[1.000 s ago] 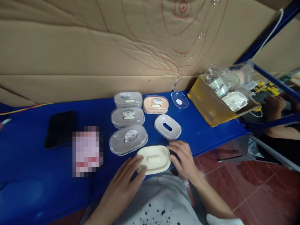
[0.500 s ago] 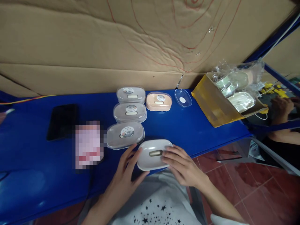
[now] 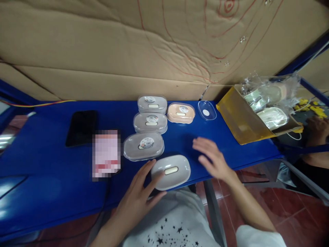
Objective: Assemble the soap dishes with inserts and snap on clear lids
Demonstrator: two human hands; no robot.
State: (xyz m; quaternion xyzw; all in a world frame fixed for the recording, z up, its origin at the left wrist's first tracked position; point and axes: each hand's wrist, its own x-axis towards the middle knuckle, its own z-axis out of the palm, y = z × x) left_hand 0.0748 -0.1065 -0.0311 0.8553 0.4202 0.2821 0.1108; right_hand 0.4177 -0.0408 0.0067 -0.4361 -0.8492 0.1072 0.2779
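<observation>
A pale grey oval soap dish (image 3: 180, 175) lies near the table's front edge, its slot holding a cream-coloured insert (image 3: 171, 170). My left hand (image 3: 140, 188) rests against the dish's left end, fingers spread, one fingertip over its rim. To the right, apart from the dish, my right hand (image 3: 212, 159) hovers above the table with its fingers stretched out and nothing in them. Beyond the dish, a grey soap box (image 3: 131, 147) with a clear labelled lid heads a column of similar boxes. Beside that column sits a peach soap box (image 3: 189, 118), and right of it a loose clear lid (image 3: 211, 110).
A yellow-taped cardboard box (image 3: 238, 128) with plastic-wrapped pieces stands at the table's right end. On the left lie a black tablet-like object (image 3: 79, 128) and a blurred-out item (image 3: 106, 154) with a cable below. Another person's arm (image 3: 315, 161) shows at far right.
My right hand has come off the soap dish and moved up and to the right. My left hand stays at the dish's left end. The view has shifted slightly.
</observation>
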